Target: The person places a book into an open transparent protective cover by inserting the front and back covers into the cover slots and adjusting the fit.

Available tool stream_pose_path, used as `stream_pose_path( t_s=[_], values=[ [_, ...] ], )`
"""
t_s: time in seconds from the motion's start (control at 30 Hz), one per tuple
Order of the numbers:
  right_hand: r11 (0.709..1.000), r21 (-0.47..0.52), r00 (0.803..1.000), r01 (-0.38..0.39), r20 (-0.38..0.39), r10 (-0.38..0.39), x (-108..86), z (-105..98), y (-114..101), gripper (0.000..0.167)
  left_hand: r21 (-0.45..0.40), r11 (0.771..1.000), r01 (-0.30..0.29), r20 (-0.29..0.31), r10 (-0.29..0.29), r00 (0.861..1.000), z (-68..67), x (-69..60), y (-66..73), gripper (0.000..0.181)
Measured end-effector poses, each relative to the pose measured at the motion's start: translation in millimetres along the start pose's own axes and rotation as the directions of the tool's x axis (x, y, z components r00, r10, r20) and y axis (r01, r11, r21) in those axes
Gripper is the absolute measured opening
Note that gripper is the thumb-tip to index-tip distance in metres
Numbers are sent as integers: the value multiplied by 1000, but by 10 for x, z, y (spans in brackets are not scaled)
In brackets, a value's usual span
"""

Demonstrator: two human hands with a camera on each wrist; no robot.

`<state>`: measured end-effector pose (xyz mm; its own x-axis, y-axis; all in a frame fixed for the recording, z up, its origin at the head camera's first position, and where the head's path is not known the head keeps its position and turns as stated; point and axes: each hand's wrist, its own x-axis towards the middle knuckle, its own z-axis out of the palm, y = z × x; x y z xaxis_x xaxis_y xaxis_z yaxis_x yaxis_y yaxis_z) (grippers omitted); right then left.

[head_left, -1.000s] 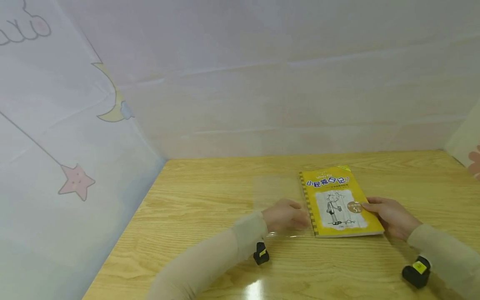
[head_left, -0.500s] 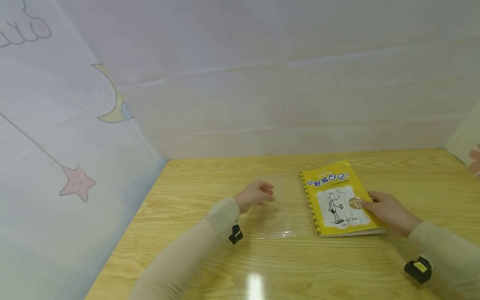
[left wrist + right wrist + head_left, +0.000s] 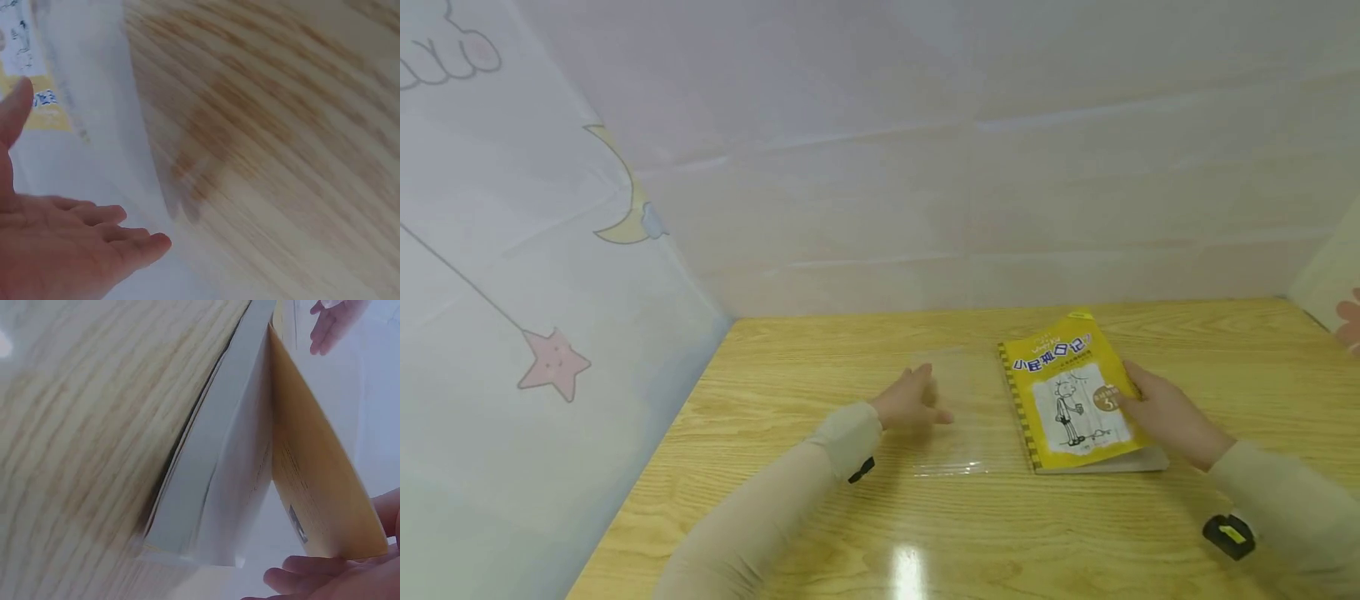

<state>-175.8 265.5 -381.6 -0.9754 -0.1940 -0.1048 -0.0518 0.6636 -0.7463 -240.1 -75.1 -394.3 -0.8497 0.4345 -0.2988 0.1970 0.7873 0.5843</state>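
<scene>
- Evidently the work is partway: the book (image 3: pixel 1071 404) lies on the wooden table (image 3: pixel 775 392), right of centre, its front cover (image 3: pixel 319 475) raised off the pages (image 3: pixel 209 462) along the free edge.
- Left undone, judging by this, is the rest of the cover's swing; it leans only partly away, and most of the pages lie together beneath.
- The right hand (image 3: pixel 1172 417) grips that free edge, thumb on top and fingers underneath.
- The left hand (image 3: pixel 910 403) holds nothing, its fingers spread over the clear plastic sheet (image 3: pixel 953 454); whether it touches cannot be told.
- The sheet lies left of the book; whether it merely meets the spine or runs under it is unclear.
- Blue title (image 3: pixel 1051 356) characters appear to read 小屁孩日记; the paler lettering above is too blurred.
- A round brown badge (image 3: pixel 1106 398) seems to show a "3", its smaller characters illegible.
- Print inside the cover is too fine to read.
</scene>
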Motion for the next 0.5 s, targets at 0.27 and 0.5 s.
stream_pose_path(
  t_s=[0.27, 0.5],
  values=[
    [993, -89, 992, 81, -85, -89, -14, 101, -186, 59, 233, 971, -46, 137, 15, 991, 64, 35, -80, 110],
    [973, -136, 978, 184, -73, -195, -5, 179, -395, 53, 361, 932, -48, 179, -19, 984, 67, 13, -18, 110]
  ],
)
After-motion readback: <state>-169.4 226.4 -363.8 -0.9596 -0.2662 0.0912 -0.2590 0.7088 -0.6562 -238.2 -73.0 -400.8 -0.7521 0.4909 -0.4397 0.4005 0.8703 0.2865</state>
